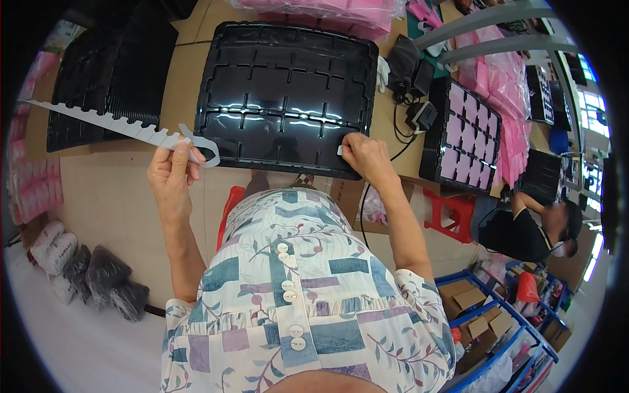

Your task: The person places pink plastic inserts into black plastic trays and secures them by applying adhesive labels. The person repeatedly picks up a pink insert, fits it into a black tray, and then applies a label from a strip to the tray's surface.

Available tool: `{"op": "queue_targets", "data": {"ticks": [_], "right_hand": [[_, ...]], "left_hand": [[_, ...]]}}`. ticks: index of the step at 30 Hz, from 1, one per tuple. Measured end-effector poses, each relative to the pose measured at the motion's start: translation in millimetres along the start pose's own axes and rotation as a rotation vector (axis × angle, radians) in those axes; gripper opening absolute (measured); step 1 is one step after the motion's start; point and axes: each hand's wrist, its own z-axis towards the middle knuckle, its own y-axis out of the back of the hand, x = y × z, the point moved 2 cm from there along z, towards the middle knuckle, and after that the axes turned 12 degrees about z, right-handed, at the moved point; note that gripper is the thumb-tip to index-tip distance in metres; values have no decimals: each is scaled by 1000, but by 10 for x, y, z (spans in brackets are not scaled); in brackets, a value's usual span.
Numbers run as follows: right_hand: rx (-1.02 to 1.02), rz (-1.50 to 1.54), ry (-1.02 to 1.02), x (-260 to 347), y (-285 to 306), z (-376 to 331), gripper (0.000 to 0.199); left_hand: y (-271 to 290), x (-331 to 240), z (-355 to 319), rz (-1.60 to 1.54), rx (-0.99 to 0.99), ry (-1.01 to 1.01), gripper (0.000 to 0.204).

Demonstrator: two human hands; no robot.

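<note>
In front of me a glossy black plastic tray [282, 141] with cross-shaped ridges lies on the table. My left hand [171, 171] pinches a long white notched strip [108, 121] near the tray's lower left corner. One end of the strip reaches far out to the left; the other curls into a loop over the tray's edge. At the lower right corner of the tray my right hand [367, 156] is closed, its fingertips on a small white piece [340, 150]. Most of that piece is hidden by the fingers.
A tall stack of black trays [111, 72] stands at the left. To the right are a black tray with pink pieces [468, 134], a dark device with cables [420, 116] and pink bagged goods [491, 72]. A red stool [452, 216] and another person [524, 229] are farther right.
</note>
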Motion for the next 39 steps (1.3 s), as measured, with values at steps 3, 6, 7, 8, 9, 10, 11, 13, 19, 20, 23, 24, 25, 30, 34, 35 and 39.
{"op": "queue_targets", "data": {"ticks": [3, 6, 7, 8, 9, 10, 11, 13, 19, 20, 23, 24, 25, 30, 34, 35, 39], "right_hand": [[-30, -73, 41, 29, -60, -16, 10], [18, -164, 77, 56, -83, -26, 14], [21, -126, 89, 43, -60, -29, 15], [25, -87, 101, 14, -18, -39, 16], [30, -48, 116, -10, 15, -42, 18], [48, -36, 106, -30, 28, -42, 18], [66, -24, 96, -50, 36, -44, 19], [87, 12, 79, -59, 44, -28, 19], [78, 69, 50, -57, 73, 25, 15], [72, 56, 60, -55, 66, 23, 14], [32, -67, 131, -14, -16, -3, 12], [15, -122, 162, 10, -50, -14, 12], [27, -130, 194, 39, -72, -24, 13], [51, -96, 203, 42, -13, 50, 15], [116, -110, 258, 50, -107, -35, 18], [127, -69, 275, 27, -106, -57, 17], [-32, -114, 154, -2, -47, -9, 18]], "left_hand": [[25, -9, -4, 8, -18, 1, 17], [39, 9, -31, -1, -33, -5, 17], [45, 21, -39, -3, -36, -4, 17], [54, 36, -48, -5, -39, -4, 17], [63, 47, -57, -7, -45, -3, 17], [68, 49, -61, -9, -48, -4, 17], [73, 47, -63, -11, -51, -5, 17], [82, 48, -68, -10, -56, -5, 17], [97, 74, -56, -7, -64, 4, 17], [89, 71, -53, -7, -65, 5, 17], [80, 47, -38, -2, -71, 9, 16], [76, 42, -37, 0, -75, 11, 16], [68, 37, -33, 2, -75, 5, 16], [74, 51, -17, 5, -74, -1, 16], [136, 78, -4, 18, -88, 3, 16], [177, 105, 0, 23, -97, 5, 16], [377, 169, 6, 38, -171, 15, 16]]}}
